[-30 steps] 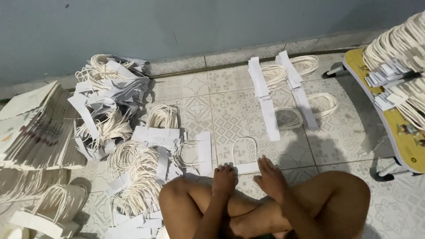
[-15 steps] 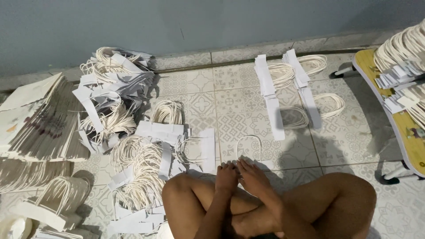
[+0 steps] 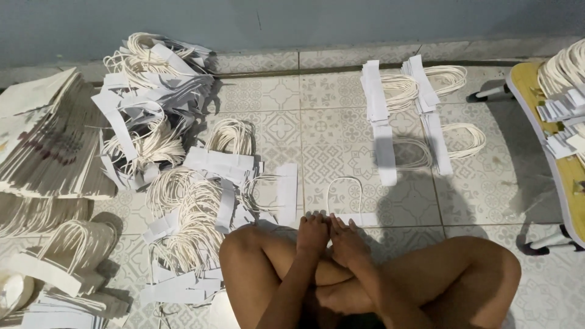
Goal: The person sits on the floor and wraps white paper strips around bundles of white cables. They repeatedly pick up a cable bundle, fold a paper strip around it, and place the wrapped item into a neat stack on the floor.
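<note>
You see white paper strips (image 3: 378, 116) with cream cord loops (image 3: 399, 91) on grey patterned floor tiles (image 3: 329, 131); the low table (image 3: 570, 176) is yellow.

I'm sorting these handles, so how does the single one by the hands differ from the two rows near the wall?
The single handle lies alone, touched by both hands; the two rows hold many overlapped handles, untouched. Its loop points toward the wall; theirs point sideways. Both are white paper strips with cord loops.

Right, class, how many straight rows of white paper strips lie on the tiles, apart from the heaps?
2: the left row and the right row, side by side at upper right; others may hide in the heaps.
</note>
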